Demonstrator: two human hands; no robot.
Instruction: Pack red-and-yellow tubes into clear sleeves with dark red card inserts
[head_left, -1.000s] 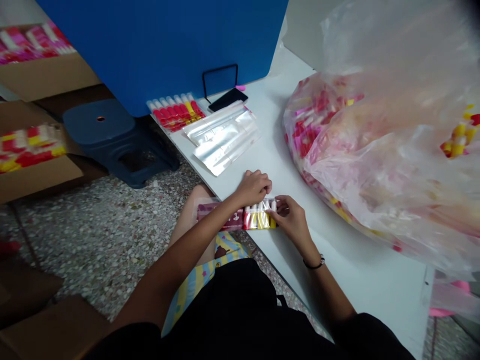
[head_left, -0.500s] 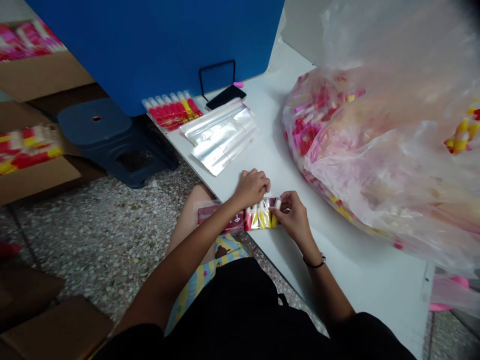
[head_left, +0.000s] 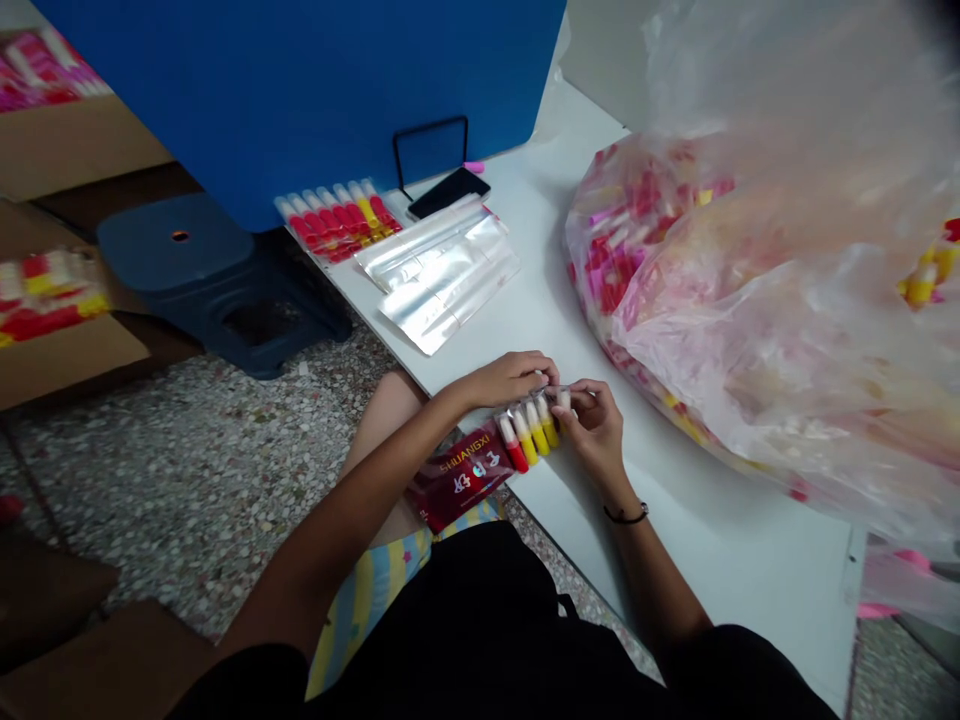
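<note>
Both my hands hold a clear packet (head_left: 487, 460) at the white table's near edge. It has a dark red printed end and several red and yellow tubes with white caps inside. My left hand (head_left: 510, 378) pinches the packet's open top edge from above. My right hand (head_left: 592, 425) pinches the same edge from the right, fingers closed on it. The packet's red end hangs off the table over my knee.
A huge clear bag (head_left: 765, 320) of loose red, pink and yellow tubes fills the table's right side. Empty clear sleeves (head_left: 439, 270), a filled packet (head_left: 337, 215) and a black phone (head_left: 448, 190) lie before the blue partition (head_left: 300, 90). A dark stool (head_left: 217, 280) and cardboard boxes (head_left: 67, 320) stand on the floor at left.
The packet lay flat along the table edge; now it is tilted, its red end swung down toward my lap. Both hands moved to its top edge.
</note>
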